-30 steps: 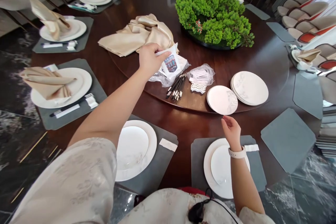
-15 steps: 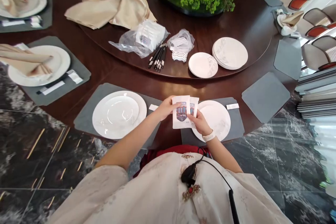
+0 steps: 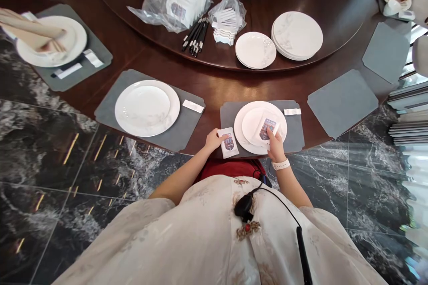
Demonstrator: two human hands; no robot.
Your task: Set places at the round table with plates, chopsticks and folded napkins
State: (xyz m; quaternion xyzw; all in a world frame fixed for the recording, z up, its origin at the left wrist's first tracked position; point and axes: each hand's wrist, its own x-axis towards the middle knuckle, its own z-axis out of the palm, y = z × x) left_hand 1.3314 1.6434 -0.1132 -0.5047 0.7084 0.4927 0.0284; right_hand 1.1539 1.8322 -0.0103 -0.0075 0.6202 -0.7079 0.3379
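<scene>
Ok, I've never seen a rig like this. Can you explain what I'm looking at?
There is no machine here: one camera worn on a person's head takes every picture, looking forward and down at two bare hands. The left hand holds a printed white packet; the right hand holds a second packet over two stacked plates. Whether it touches them, I can't tell. The plates sit on a grey placemat on a dark wooden table. Farther in lie black chopsticks, packets in clear plastic and more white plates.
</scene>
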